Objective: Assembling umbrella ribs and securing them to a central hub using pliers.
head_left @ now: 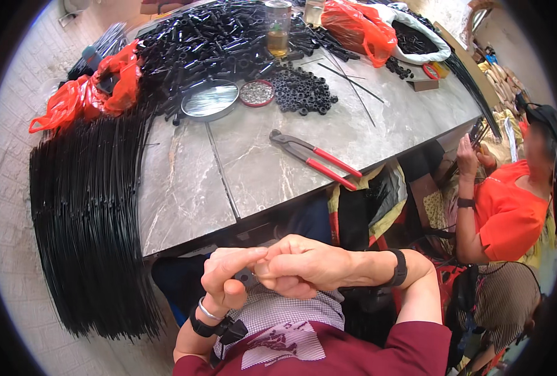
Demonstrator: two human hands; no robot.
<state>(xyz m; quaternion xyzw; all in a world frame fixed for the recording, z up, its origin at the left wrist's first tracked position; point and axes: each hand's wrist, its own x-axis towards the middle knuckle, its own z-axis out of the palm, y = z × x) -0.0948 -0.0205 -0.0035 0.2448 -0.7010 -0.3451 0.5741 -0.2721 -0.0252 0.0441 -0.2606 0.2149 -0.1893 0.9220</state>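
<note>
My left hand (228, 276) and my right hand (310, 260) meet in front of my body, below the table's near edge. Both are closed, fingertips pinched together where they touch. A small grey bit shows between them, too hidden by the fingers to name. On the tabletop beyond lies a pair of end-cutting nippers (331, 174) with red handles, jaws pointing away to the left. Farther back sit a round tin (209, 103) of thin silvery pieces, a red-rimmed lid (257, 93) of tiny metal bits and a pile of small black rings (300, 91).
Long thin black rods (90, 219) drape over the table's left end. A heap of black tubular parts (209, 44) covers the back, near a glass of amber liquid (278, 42). Red bags (125, 72) and a white bag (441, 50) flank it. A person in orange (510, 207) sits right.
</note>
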